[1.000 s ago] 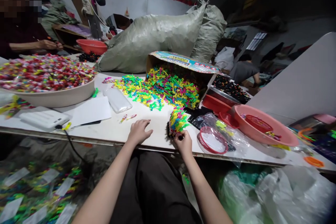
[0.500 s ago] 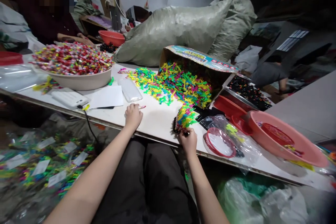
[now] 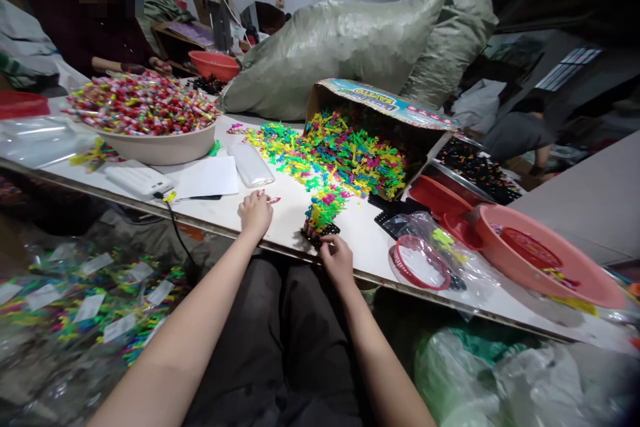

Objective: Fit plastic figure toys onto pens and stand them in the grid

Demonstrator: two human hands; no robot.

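Observation:
My left hand [image 3: 256,213] rests at the table's front edge, its fingers closed round a thin red-and-white piece [image 3: 273,200] that sticks out to the right. My right hand [image 3: 337,257] has its fingertips on the near right edge of a black perforated plate [image 3: 327,235]. On that plate stands a dense cluster of small green, yellow, pink and blue plastic figures [image 3: 324,205]. Behind it, many more figures [image 3: 350,153] spill from an open cardboard box [image 3: 313,107] lying on its side.
A wide bowl [image 3: 160,150] heaped with red wrapped pieces stands left, beside a white power bank [image 3: 137,178]. Right are a red round basket [image 3: 423,263], black plates [image 3: 395,213] and a pink basin [image 3: 550,253]. Large sacks [image 3: 340,47] lie behind; a person [image 3: 90,33] sits back left.
The black plate with its cluster of figures has moved left, nearer my left hand. My right hand has shifted left with it, and its grip looks looser.

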